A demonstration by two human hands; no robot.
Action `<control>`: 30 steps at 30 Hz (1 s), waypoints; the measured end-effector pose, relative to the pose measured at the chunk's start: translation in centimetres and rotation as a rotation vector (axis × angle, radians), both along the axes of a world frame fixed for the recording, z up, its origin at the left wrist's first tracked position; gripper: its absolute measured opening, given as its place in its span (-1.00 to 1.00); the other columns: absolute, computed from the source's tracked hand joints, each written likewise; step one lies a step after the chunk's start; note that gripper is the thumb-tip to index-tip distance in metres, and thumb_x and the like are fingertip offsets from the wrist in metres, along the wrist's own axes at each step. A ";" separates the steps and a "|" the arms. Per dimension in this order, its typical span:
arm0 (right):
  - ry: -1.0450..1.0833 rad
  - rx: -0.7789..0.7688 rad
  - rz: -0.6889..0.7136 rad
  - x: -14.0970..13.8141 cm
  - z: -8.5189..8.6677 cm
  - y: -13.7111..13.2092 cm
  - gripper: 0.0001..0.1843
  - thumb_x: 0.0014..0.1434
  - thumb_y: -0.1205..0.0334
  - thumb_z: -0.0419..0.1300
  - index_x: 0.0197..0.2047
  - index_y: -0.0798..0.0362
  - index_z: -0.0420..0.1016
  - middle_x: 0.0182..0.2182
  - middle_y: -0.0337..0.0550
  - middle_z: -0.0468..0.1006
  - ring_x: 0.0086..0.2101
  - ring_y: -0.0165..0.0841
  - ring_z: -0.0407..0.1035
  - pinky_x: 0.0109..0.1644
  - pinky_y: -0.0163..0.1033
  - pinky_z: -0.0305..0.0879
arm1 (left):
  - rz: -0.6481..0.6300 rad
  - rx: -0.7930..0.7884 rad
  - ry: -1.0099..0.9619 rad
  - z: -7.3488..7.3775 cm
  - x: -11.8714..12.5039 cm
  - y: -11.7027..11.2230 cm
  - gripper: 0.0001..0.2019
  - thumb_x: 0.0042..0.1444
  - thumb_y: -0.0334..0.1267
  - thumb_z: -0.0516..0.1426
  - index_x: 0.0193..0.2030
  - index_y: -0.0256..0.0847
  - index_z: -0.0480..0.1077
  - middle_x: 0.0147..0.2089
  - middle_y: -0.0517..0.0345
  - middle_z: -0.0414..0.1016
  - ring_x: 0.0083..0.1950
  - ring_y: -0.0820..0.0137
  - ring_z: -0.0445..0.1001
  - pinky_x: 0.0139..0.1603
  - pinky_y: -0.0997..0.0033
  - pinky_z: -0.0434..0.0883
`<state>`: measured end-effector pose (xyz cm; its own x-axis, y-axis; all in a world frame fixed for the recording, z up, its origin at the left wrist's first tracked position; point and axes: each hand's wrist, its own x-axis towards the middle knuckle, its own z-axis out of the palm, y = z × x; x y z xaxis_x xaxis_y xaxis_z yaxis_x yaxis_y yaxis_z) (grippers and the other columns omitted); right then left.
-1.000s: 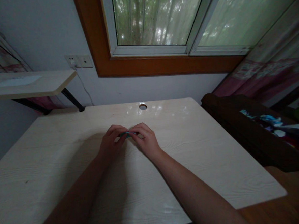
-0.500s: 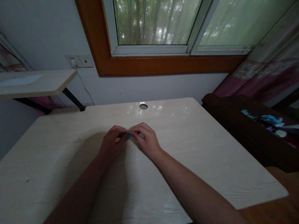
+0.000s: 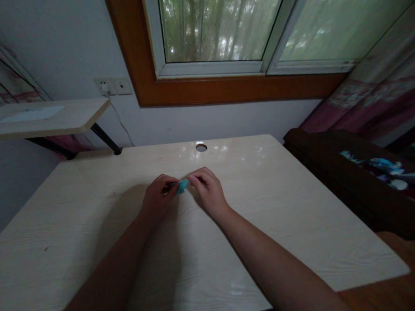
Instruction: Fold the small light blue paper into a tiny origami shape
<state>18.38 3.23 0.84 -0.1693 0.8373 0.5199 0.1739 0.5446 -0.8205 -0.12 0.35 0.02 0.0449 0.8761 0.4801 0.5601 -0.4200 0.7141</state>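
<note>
Partway through, seemingly; nothing set down yet.
Held by left hand (image 3: pixel 158 195) in a tight grip on one edge of a small teal paper scrap (image 3: pixel 182 186), pinched at the other edge by right hand (image 3: pixel 208 193) in a narrow grip, just above pale wood-grain tabletop (image 3: pixel 294 226); already compact, folds too small to judge, letting go still left.

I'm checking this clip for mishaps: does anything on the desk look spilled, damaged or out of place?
Nothing stands out. The left hand and right hand hold a small blue piece between them over the desk; no spill or damage shows.
</note>
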 end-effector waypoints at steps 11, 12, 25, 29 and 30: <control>-0.004 -0.014 0.095 -0.2 -0.5 0.1 -0.88 0.25 0.19 0.24 -0.24 -0.02 0.61 -0.32 -0.14 0.54 -0.27 -0.34 0.42 -0.20 -0.23 0.35 | -0.079 -0.070 -0.129 -0.8 -0.2 0.4 -0.85 0.18 -0.15 0.21 -0.19 -0.13 0.52 -0.24 0.09 0.53 -0.23 0.36 0.52 -0.23 0.40 0.49; -0.001 -0.018 0.087 -0.2 -0.5 0.1 -0.88 0.25 0.19 0.24 -0.25 -0.01 0.61 -0.33 -0.15 0.54 -0.28 -0.34 0.42 -0.20 -0.22 0.35 | -0.095 -0.086 -0.142 -0.9 -0.2 0.4 -0.85 0.18 -0.15 0.21 -0.18 -0.13 0.52 -0.23 0.08 0.54 -0.23 0.36 0.53 -0.22 0.39 0.50; 0.030 -0.060 0.095 -0.2 -0.4 0.1 -0.88 0.23 0.21 0.25 -0.32 0.02 0.58 -0.37 -0.17 0.51 -0.31 -0.36 0.40 -0.21 -0.24 0.32 | -0.154 -0.156 -0.167 -0.2 -0.1 0.3 -0.87 0.16 -0.18 0.22 -0.25 -0.16 0.54 -0.31 0.12 0.52 -0.28 0.39 0.49 -0.26 0.43 0.44; 0.018 -0.058 0.096 -0.2 -0.5 0.1 -0.88 0.23 0.21 0.25 -0.31 0.01 0.59 -0.37 -0.17 0.51 -0.31 -0.36 0.40 -0.21 -0.23 0.32 | -0.138 -0.150 -0.146 -0.3 -0.1 0.3 -0.87 0.17 -0.17 0.21 -0.26 -0.16 0.52 -0.31 0.13 0.51 -0.29 0.38 0.49 -0.27 0.42 0.43; 0.014 -0.056 0.096 -0.2 -0.6 0.1 -0.88 0.23 0.21 0.24 -0.31 0.01 0.59 -0.37 -0.17 0.51 -0.31 -0.36 0.40 -0.21 -0.23 0.32 | -0.138 -0.149 -0.149 -0.3 -0.1 0.3 -0.87 0.17 -0.17 0.21 -0.26 -0.17 0.52 -0.32 0.13 0.51 -0.29 0.38 0.48 -0.28 0.42 0.43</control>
<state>18.20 3.29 0.25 -0.2433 0.8455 0.4753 0.1111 0.5111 -0.8523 -0.22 0.63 -0.30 0.1071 0.9284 0.3559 0.3888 -0.3686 0.8444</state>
